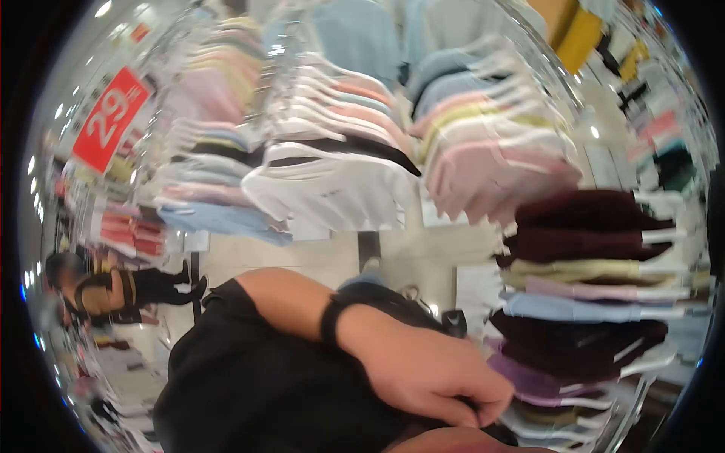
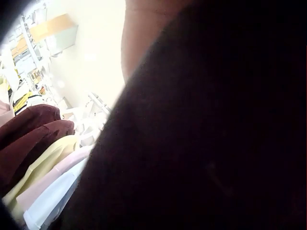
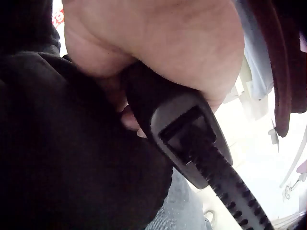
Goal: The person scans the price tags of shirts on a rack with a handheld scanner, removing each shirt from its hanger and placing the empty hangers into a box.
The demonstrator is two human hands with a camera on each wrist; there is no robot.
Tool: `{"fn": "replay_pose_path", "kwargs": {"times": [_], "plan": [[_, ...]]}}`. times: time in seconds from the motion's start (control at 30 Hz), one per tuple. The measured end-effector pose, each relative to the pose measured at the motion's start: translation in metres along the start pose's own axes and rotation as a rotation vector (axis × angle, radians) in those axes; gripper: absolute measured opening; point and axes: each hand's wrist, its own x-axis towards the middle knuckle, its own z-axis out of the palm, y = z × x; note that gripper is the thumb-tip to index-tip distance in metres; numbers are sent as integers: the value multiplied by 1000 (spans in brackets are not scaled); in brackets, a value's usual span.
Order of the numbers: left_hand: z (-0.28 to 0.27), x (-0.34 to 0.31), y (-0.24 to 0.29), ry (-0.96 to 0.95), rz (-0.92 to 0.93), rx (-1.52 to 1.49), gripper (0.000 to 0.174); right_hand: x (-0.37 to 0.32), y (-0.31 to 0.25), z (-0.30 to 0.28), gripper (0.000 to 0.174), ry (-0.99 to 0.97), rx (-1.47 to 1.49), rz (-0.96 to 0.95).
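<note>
In the head view my left hand [image 1: 430, 370] reaches across a black shirt [image 1: 272, 370], with a black band [image 1: 330, 321] round its wrist. Its fingers curl down at the lower edge; what lies under them is hidden. Skin of my right hand [image 1: 468, 442] shows just below, touching the frame edge. In the right wrist view my right hand [image 3: 163, 38] curls round a black buckle [image 3: 177, 115]. From the buckle a black toothed strap [image 3: 230, 189] runs down to the right. A dark surface [image 2: 206, 129] covers most of the left wrist view, beside some skin at the top.
Racks of hanging tops stand ahead, a white top [image 1: 332, 189] and pink tops [image 1: 498, 174] among them. Close on my right hang maroon, yellow and blue clothes [image 1: 589, 264]. A red sign [image 1: 109, 121] and another person [image 1: 121, 291] are at the left.
</note>
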Motion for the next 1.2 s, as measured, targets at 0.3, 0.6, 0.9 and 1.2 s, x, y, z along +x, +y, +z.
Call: {"fn": "replay_pose_path", "kwargs": {"times": [0.3,0.6,0.9,1.2], "plan": [[-101,-4,-53,252,-135,805,48,-3,-55,-2,50,96,21,167],[-268,-6,-142,1060,-16,1530,45,-29,-126,-51,44,430,127,266],[-280,2,-166,1180,210,1058,21,-10,-214,-66,36,546,119,147],[-285,-45,-185,1290,221,702,24,-4,-269,-74,36,531,179,61]]}}
